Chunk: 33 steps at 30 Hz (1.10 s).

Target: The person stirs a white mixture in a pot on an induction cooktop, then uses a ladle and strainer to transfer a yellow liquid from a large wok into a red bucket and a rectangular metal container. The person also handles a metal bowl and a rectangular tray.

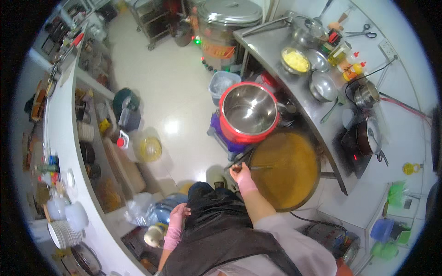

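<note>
A large round pot of yellow-brown liquid (293, 179) stands low at my right, with a long utensil lying partly in it. At the pot's left rim, my right hand (240, 172) is closed around the dark handle end of that utensil; its exact kind is unclear. My left hand (179, 214) hangs beside the dark apron (214, 220), its fingers loosely curled near the cloth; whether they touch it is unclear. Just beyond the liquid stands a red-rimmed pot with a bare steel inside (250, 108), on a stool with a purple cover (224, 134).
A steel table (293, 89) on the right holds bowls, squeeze bottles and a pan (367, 136) on a cooktop. A white counter with shelves (69, 127) runs along the left. An oil jug (141, 146) and a green bin (125, 98) stand on the floor.
</note>
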Each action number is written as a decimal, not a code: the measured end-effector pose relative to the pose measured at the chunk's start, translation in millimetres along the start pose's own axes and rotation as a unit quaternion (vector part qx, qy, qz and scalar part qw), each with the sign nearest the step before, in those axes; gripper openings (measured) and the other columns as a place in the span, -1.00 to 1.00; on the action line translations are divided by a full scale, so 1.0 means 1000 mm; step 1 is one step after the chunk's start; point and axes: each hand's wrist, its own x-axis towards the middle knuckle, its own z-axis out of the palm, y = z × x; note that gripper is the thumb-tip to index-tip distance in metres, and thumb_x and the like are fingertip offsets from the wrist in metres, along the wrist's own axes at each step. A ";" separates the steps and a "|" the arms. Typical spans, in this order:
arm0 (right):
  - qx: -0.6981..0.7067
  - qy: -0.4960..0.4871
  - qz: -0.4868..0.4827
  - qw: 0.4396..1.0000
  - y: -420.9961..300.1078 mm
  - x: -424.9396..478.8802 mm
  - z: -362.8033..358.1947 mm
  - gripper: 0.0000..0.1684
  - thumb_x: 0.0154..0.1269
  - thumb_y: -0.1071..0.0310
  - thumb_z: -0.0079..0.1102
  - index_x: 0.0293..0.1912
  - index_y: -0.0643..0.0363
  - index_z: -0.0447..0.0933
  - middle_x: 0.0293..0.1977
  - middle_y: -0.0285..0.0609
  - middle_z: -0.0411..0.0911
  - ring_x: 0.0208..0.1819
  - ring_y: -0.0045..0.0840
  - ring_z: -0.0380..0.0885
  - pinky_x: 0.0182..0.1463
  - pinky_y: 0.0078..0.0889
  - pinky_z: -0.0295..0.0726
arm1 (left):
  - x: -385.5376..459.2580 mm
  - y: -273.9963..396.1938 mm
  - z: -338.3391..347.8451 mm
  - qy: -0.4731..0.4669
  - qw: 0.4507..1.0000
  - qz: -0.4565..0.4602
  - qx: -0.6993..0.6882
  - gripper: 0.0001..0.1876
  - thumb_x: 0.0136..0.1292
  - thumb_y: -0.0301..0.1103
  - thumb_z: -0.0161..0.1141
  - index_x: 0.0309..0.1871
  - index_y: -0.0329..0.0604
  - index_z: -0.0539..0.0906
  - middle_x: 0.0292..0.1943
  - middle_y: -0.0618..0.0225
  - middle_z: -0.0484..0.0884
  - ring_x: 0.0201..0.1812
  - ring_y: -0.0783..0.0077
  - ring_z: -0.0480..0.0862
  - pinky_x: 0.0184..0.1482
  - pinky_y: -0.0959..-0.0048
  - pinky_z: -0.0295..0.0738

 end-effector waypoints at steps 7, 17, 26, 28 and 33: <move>-0.021 0.001 -0.140 0.990 -0.045 -0.122 -0.005 -0.68 0.24 0.30 -0.08 -0.62 -0.02 0.15 -0.82 -0.44 0.02 -0.82 -0.66 -0.01 -0.73 -0.60 0.00 | 0.173 0.202 0.073 -0.165 0.961 0.057 0.213 -0.64 0.28 -0.29 -0.05 0.05 -0.34 0.38 -0.30 0.25 0.57 -0.37 0.50 0.53 -0.28 0.57 0.44; -0.119 0.399 -0.280 0.865 0.049 -0.110 0.093 -0.80 0.04 0.35 0.05 -0.61 0.11 0.29 -0.78 -0.35 0.22 -0.79 -0.62 0.22 -0.76 -0.51 0.21 | 0.482 0.518 0.447 -0.154 0.641 0.576 0.484 -0.52 0.15 -0.31 0.04 0.14 -0.28 0.29 -0.09 -0.09 0.46 -0.15 0.00 0.50 -0.07 0.22 0.39; -0.134 0.556 -0.350 0.742 0.012 -0.013 0.135 -0.72 0.08 0.21 0.14 -0.39 0.27 0.43 -0.68 -0.29 0.37 -0.76 -0.59 0.30 -0.72 -0.51 0.24 | 0.561 0.574 0.663 -0.053 0.462 0.573 0.675 -0.58 0.11 -0.15 0.08 -0.02 -0.20 0.39 -0.06 0.01 0.48 -0.05 0.00 0.51 -0.07 0.16 0.45; 0.103 0.385 -0.313 0.862 -0.004 -0.013 0.170 -0.78 0.12 0.23 0.12 -0.40 0.19 0.41 -0.72 -0.39 0.29 -0.78 -0.65 0.21 -0.73 -0.55 0.18 | 0.572 0.576 0.683 -0.023 0.455 0.562 0.691 -0.61 0.12 -0.16 0.02 -0.07 -0.25 0.42 -0.09 0.03 0.52 -0.07 0.01 0.53 -0.07 0.15 0.44; 0.184 0.273 -0.323 0.887 -0.009 0.026 0.189 -0.78 0.17 0.25 0.10 -0.43 0.17 0.35 -0.76 -0.39 0.21 -0.81 -0.67 0.15 -0.75 -0.57 0.16 | 0.620 0.606 0.701 -0.094 0.484 0.547 0.676 -0.66 0.10 -0.24 -0.08 -0.22 -0.37 0.47 -0.20 -0.08 0.55 -0.12 -0.06 0.53 -0.09 0.15 0.39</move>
